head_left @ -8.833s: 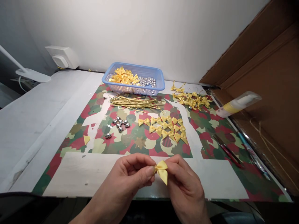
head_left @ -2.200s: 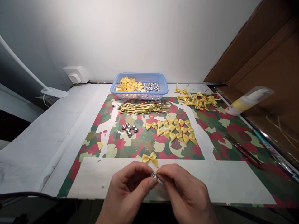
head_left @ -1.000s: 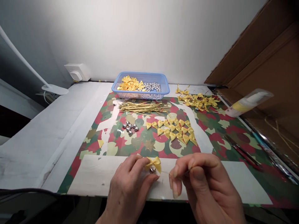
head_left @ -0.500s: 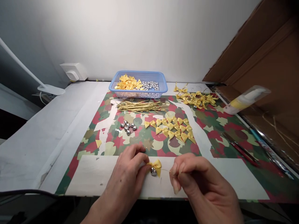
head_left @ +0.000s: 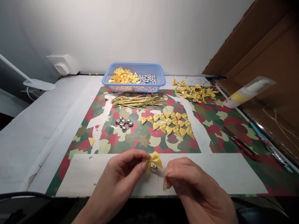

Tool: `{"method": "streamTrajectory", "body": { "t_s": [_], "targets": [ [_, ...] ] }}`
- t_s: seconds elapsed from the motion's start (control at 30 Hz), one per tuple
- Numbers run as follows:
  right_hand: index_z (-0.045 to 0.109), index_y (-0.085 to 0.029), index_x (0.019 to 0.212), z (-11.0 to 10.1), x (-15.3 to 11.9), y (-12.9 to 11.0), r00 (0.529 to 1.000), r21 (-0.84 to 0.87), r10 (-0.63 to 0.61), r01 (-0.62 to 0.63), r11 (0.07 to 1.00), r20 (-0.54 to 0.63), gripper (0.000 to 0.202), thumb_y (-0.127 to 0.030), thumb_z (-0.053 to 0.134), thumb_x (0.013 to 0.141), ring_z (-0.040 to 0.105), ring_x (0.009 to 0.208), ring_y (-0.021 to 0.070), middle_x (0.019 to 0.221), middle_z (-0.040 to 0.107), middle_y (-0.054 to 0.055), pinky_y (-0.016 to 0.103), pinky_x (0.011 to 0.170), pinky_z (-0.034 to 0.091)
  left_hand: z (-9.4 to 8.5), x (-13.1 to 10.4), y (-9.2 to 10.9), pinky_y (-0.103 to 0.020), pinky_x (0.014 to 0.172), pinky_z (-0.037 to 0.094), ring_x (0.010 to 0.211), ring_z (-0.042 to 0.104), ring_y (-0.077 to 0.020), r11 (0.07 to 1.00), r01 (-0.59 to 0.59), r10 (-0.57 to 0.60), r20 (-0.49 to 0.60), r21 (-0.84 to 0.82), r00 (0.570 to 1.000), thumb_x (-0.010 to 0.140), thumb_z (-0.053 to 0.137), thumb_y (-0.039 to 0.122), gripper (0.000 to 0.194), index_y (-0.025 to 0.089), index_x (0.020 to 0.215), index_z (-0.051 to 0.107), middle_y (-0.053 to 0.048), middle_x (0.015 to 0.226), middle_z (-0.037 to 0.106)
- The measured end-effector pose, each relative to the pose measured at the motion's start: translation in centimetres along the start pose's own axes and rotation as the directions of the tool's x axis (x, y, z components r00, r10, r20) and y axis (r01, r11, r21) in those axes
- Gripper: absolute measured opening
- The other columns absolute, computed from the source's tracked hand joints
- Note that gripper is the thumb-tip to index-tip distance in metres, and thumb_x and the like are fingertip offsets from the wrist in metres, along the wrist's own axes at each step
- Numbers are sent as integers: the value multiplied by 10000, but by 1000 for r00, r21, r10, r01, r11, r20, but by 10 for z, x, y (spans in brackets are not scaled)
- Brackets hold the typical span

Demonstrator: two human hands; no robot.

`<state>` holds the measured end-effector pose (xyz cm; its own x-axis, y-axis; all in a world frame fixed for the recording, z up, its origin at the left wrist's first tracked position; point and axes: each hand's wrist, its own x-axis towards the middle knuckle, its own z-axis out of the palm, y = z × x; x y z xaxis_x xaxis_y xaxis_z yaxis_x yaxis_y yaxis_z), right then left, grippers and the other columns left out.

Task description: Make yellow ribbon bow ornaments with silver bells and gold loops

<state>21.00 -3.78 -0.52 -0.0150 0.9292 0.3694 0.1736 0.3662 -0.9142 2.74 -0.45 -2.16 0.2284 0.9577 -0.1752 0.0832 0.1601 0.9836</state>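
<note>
My left hand (head_left: 126,174) pinches a yellow ribbon bow (head_left: 156,159) between thumb and fingertips, a little above the white sheet (head_left: 86,174). A small silver jingle bell (head_left: 154,168) hangs just under the bow's knot. To the right, close to the bow, my right hand (head_left: 189,177) is closed in a pinch. A thin wire tie ran into its fingertips a moment ago; now the fingers mostly hide it. Several loose bells (head_left: 123,123) and rows of yellow bows (head_left: 171,123) lie beyond my hands, with a bundle of gold ties (head_left: 137,101) behind them.
A blue basket (head_left: 134,88) at the back holds bows and bells. Bows with ties attached (head_left: 197,92) are heaped at the back right. Along the right lie a clear pump bottle (head_left: 249,92), tweezers-like tools (head_left: 243,145) and a cardboard wall (head_left: 266,49). A lamp base (head_left: 39,84) stands left.
My left hand has lifted and turned the bow, so its loops now face up and right. My right hand has come nearer to the bow. The whole view has shifted slightly.
</note>
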Motion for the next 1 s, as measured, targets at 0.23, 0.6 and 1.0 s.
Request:
{"method": "streamTrajectory", "body": {
  "t_s": [0.23, 0.6, 1.0],
  "targets": [
    [751, -284, 1036, -3, 0, -2, 997, -73, -35, 40, 997, 61, 286, -66, 615, 908, 661, 670, 138, 856, 661, 33, 204, 544, 550, -1, -1, 2, -174, 671, 602, 755, 731, -144, 1000, -6, 5, -52, -26, 999, 859, 728, 194, 95, 267, 905, 769, 17, 831, 785],
    [704, -269, 1102, -1, -4, 6, 972, -490, -180, 233, 840, 153, 399, 19, 589, 852, 589, 751, 159, 885, 561, 52, 255, 617, 536, 1, -8, 3, -231, 729, 638, 848, 749, -187, 997, -58, 57, -38, -45, 998, 882, 686, 143, 166, 280, 945, 754, 8, 872, 771],
    [696, -178, 989, -21, 28, -12, 880, -667, -203, 461, 586, 430, 243, -128, 458, 999, 622, 744, 157, 854, 624, 68, 261, 641, 510, 8, -9, 5, -163, 741, 641, 826, 771, -140, 983, -176, 180, -91, 52, 980, 859, 685, 84, 254, 311, 963, 731, 53, 912, 787]
  ]
}}
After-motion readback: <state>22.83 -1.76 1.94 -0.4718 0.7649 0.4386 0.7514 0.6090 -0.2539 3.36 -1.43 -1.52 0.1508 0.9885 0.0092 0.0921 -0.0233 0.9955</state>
